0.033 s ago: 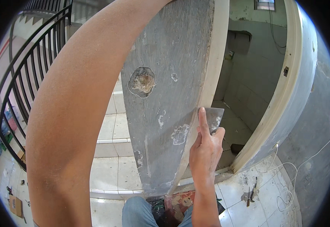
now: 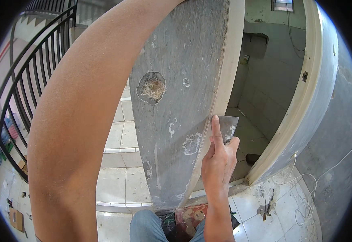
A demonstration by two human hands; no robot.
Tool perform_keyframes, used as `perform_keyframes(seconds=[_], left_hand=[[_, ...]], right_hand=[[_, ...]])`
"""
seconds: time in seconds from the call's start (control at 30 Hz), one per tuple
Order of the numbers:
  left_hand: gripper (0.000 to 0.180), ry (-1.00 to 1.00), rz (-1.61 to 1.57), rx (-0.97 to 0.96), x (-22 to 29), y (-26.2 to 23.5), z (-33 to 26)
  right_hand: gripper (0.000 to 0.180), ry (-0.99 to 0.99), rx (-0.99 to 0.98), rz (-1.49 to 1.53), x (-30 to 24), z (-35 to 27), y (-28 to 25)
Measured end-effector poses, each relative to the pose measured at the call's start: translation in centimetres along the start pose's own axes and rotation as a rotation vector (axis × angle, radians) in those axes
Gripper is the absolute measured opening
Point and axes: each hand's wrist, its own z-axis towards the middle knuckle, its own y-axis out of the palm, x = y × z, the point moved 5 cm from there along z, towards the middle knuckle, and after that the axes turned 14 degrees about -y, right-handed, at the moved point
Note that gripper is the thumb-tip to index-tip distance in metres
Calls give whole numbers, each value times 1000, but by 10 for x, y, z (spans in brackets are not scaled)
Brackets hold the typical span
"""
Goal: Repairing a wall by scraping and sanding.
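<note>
My right hand (image 2: pixel 218 159) is closed round a scraper (image 2: pixel 231 122), its index finger stretched along the metal blade. Whitish residue marks the blade, and my fingers hide the handle. The blade's left edge meets the seam between a grey plastered wall (image 2: pixel 168 125) and a cream door frame (image 2: pixel 234 52). In the wall is a rough hole (image 2: pixel 152 88) with fibrous filling, and pale chipped patches (image 2: pixel 192 143) lie lower down. My left arm (image 2: pixel 75 109) reaches up across the view to the wall's top; the hand itself is cut off by the upper edge.
Right of the frame a doorway opens into a dim tiled room (image 2: pixel 264 80). Tiled steps (image 2: pixel 113 181) and a black railing (image 2: pixel 42 60) stand at left. On the floor at right lie hand tools (image 2: pixel 268 205) and a loose white cable (image 2: pixel 315 181); a small cardboard box (image 2: pixel 16 219) is at lower left.
The scraper and my right hand have shifted very slightly downward along the seam. My left arm stays in place.
</note>
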Motion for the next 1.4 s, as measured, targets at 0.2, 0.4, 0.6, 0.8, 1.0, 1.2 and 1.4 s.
perform_keyframes(seconds=[0.2, 0.4, 0.6, 0.8, 1.0, 1.2, 1.4], left_hand=[[35, 22, -17, -4, 0, -2, -1], [36, -3, -19, 28, -2, 2, -1], [37, -4, -5, 9, -1, 2, 0], [38, 6, 14, -3, -11, 6, 1], [38, -20, 13, 31, 3, 1, 2], [37, 32, 21, 26, -5, 6, 2], [35, -3, 38, 75, -4, 0, -1]], right_hand=[[70, 8, 6, -12, -2, 3, 0], [71, -39, 40, 0, 1, 12, 1], [69, -88, 38, -10, 4, 5, 0], [64, -113, 98, 12, -6, 33, -6], [63, -117, 69, 49, 10, 16, -7], [60, -174, 145, 96, 5, 88, -22], [59, -150, 12, 136, 14, 25, -5]])
